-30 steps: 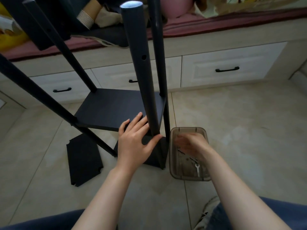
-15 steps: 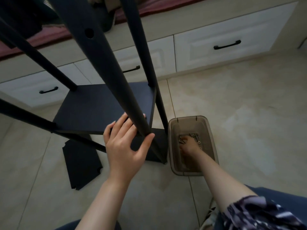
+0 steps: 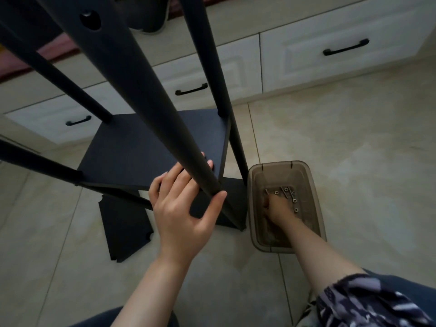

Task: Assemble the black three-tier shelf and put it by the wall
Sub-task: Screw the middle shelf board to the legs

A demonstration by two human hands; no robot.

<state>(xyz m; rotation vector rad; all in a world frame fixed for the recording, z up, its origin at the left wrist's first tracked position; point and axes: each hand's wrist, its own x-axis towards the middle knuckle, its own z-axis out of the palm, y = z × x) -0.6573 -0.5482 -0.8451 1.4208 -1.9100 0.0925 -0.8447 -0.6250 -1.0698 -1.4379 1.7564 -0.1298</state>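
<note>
One black post point(image 3: 151, 102) between fingers point(image 3: 174, 182) and thumb, left hand point(image 3: 181, 215).

A second ago my right hand point(image 3: 280, 210) was a blur hovering over the smoky plastic box point(image 3: 315, 185). Now it is down inside the box, the fingers buried among the loose screws and washers point(image 3: 294, 200) on its bottom. I cannot tell whether they have pinched anything. Over the last half second the hand has hardly shifted in there.

My head has tipped forward and down. The near black pole point(image 3: 151, 109) now sweeps up past the top of the frame, its rounded end out of sight and its side hole point(image 3: 90, 20) close to the top edge. A patterned sleeve point(image 3: 368, 303) has come in at the bottom right.
</note>
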